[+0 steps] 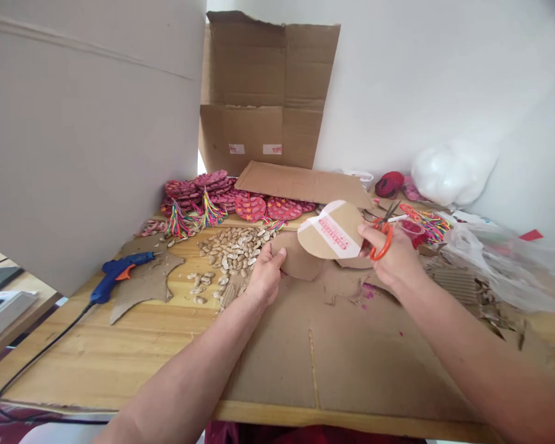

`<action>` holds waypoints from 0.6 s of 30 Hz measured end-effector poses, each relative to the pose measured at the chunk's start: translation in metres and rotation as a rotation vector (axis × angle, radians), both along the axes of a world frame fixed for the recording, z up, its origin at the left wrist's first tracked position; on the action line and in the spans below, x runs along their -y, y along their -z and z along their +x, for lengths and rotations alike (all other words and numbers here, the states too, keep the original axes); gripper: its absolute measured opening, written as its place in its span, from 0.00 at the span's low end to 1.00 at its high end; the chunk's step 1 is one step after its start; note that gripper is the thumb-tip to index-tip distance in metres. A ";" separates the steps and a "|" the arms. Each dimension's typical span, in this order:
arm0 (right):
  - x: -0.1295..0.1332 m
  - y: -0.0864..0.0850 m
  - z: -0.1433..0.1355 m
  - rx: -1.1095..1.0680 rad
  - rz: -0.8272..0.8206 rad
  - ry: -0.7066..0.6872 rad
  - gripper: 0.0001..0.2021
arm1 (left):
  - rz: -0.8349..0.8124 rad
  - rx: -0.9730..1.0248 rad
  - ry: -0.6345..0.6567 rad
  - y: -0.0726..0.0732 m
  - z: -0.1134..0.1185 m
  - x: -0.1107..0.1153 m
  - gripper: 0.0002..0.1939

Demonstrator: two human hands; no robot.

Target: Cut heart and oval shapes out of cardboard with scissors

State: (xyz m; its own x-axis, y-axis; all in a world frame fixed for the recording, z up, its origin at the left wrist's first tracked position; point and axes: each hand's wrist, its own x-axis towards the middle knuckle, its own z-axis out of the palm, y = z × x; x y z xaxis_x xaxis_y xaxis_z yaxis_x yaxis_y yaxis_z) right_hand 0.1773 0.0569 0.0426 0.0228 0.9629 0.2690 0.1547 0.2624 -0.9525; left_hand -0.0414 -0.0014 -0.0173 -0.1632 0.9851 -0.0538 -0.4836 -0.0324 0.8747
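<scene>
My left hand (pixel 268 274) pinches the edge of a plain brown cardboard cutout (pixel 300 262) with a rounded outline. In my right hand (pixel 395 256) is a second rounded cardboard cutout (pixel 314 237), crossed by a white label with red print. This piece overlaps the plain one in my view, and I cannot tell whether they touch. The same hand also holds scissors with orange handles (pixel 382 242), their blades pointing away from me. Both hands are above a large flat cardboard sheet (pixel 277 364). A heap of peanut shells (pixel 240 246) lies beyond my left hand.
A blue glue gun (pixel 120 274) rests on a cardboard scrap (pixel 150 280), its cable trailing left. Red decorated discs with colourful tassels (pixel 198 191) are piled behind. An upright cardboard box (pixel 268 92) stands at the back. Plastic bags (pixel 513 259) and cardboard scraps lie right.
</scene>
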 end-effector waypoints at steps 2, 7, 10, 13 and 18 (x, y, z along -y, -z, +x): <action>0.018 0.016 -0.008 -0.131 -0.096 0.035 0.19 | 0.043 0.024 0.004 -0.004 0.002 0.003 0.22; 0.043 0.034 -0.027 -0.336 -0.225 0.057 0.22 | 0.154 0.098 -0.003 -0.010 0.006 0.009 0.19; 0.047 0.035 -0.034 -0.383 -0.256 0.050 0.23 | 0.235 0.081 0.011 -0.010 0.008 0.011 0.20; 0.048 0.039 -0.039 -0.410 -0.258 0.057 0.22 | 0.333 -0.021 0.010 -0.007 0.009 0.012 0.22; 0.046 0.048 -0.041 -0.438 -0.239 0.054 0.22 | 0.433 -0.181 -0.066 -0.001 0.008 0.008 0.24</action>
State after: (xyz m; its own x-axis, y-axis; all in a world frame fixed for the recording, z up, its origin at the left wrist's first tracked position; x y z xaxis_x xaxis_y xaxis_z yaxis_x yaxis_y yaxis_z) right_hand 0.1368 0.0106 -0.0056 0.1360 0.9907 -0.0055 -0.2660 0.0311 -0.9635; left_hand -0.0334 -0.0098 -0.0164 -0.1950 0.8977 0.3951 -0.3094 -0.4385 0.8438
